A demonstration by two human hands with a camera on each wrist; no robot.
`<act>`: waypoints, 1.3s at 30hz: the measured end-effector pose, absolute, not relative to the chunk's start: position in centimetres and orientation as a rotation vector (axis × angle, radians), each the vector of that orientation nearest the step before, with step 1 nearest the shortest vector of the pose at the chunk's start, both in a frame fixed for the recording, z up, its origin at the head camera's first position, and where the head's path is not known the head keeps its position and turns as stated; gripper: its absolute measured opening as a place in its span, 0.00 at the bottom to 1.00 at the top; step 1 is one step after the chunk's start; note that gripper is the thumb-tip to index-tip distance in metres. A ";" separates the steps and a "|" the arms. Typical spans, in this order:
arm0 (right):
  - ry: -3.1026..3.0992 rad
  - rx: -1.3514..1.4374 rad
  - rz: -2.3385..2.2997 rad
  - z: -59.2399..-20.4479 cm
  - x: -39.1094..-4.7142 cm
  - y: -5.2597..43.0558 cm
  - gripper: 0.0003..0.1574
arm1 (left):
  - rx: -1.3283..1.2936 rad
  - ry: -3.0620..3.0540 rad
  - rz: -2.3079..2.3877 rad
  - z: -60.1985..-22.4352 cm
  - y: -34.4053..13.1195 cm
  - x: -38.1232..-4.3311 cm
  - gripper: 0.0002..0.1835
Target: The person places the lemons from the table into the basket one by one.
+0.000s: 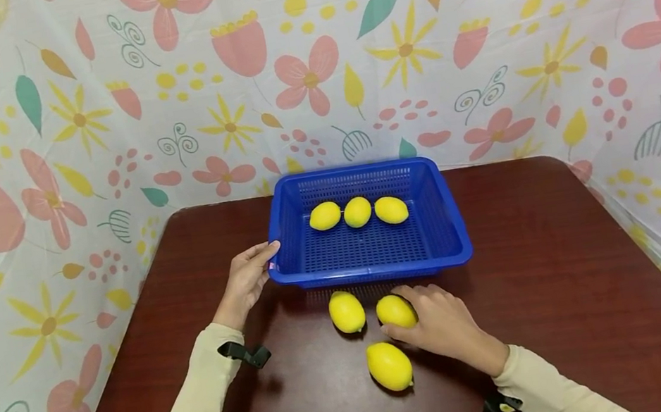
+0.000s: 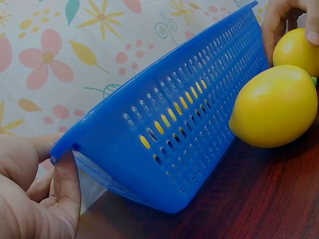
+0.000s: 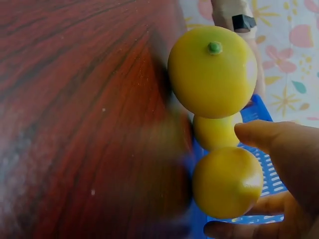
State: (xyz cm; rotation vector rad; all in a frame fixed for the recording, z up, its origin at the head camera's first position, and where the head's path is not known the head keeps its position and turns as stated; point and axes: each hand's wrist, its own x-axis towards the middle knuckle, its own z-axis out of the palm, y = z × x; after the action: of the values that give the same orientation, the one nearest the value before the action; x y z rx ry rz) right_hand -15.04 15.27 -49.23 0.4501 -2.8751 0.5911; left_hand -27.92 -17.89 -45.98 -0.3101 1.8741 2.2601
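From above, the blue basket (image 1: 372, 271) sits at 12 o'clock on the brown table (image 1: 573, 284), with a row of lemons (image 1: 358, 213) inside. The left hand (image 1: 244, 281) pinches the basket's rim at 9 o'clock. The right hand (image 1: 440, 319) is half closed, its fingers curled round a lemon (image 1: 394, 312) on the table, just below the basket's 6 o'clock side. I cannot tell how tight it holds. From that lemon, the second lemon (image 1: 346, 312) is at 9 o'clock and the third lemon (image 1: 389, 366) is near 7 o'clock.

The left wrist view shows what the top view hides: the basket's outside wall, with yellow peeking through the slots, and bent fingers (image 2: 65, 184) under the rim. The right wrist view shows the third lemon's green stem (image 3: 215, 48) up close.

Count them: six lemons, three in the basket and three on the table; one basket; two hands.
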 end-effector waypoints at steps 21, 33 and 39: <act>-2.868 0.441 0.663 -48.5 -14.4 15.8 0.37 | -0.321 1.881 2.254 -45.9 -17.9 -27.9 0.23; -2.919 0.487 0.769 -43.7 -12.8 17.8 0.38 | -0.326 1.894 2.227 -45.9 -18.0 -28.2 0.25; -2.922 0.580 0.725 -40.4 -13.4 19.1 0.41 | -0.320 1.884 2.235 -46.0 -18.0 -28.2 0.25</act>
State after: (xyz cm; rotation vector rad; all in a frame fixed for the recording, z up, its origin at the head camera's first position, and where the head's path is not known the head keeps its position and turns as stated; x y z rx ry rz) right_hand -13.37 19.13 -40.35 0.5802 -2.9215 0.7249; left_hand -28.20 -17.98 -45.96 -0.3201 1.8840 2.2347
